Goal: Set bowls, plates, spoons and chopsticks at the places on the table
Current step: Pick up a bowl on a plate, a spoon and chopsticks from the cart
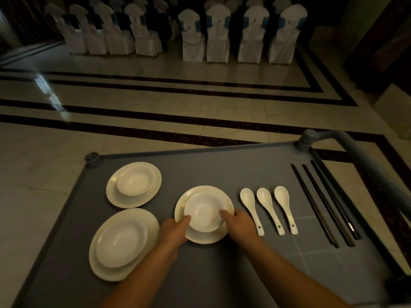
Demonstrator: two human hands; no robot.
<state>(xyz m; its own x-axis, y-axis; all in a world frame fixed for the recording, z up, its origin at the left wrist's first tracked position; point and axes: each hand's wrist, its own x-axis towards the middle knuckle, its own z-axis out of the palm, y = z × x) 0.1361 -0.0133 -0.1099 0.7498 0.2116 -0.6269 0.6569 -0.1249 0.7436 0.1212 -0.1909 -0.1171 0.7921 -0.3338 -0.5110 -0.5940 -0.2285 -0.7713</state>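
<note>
- On the left of the grey flat worktop (pixel 222 167), which looks like the top of a service cart, stand two sets: a white round ceramic bowl (pixel 136 181) nested in a cream round ceramic plate (pixel 115 196), and nearer to the camera a second bowl (pixel 121 242) in a second plate (pixel 100 270). I think each bowl sits in its plate so that one set can be carried as one piece.
- The left hand (pixel 174 230) has its grip on the left edge of the middle set, fingers under the plate and thumb against the bowl rim.
- The middle bowl (pixel 203 211) rests in the middle plate (pixel 201 237); it lies on the worktop, not visibly lifted.
- The right hand (pixel 240 225) is clamped on the right edge in the same way. Two hands probably keep the bowl from sliding.
- Three white ceramic soup spoons (pixel 268 211) lie side by side, apart, handles toward the person.
- Three pairs of black thin chopsticks (pixel 327 205) lie parallel near the grey cart handle (pixel 355 147).
- Count: three bowls, three plates, three spoons, three pairs, enough for three places.
</note>
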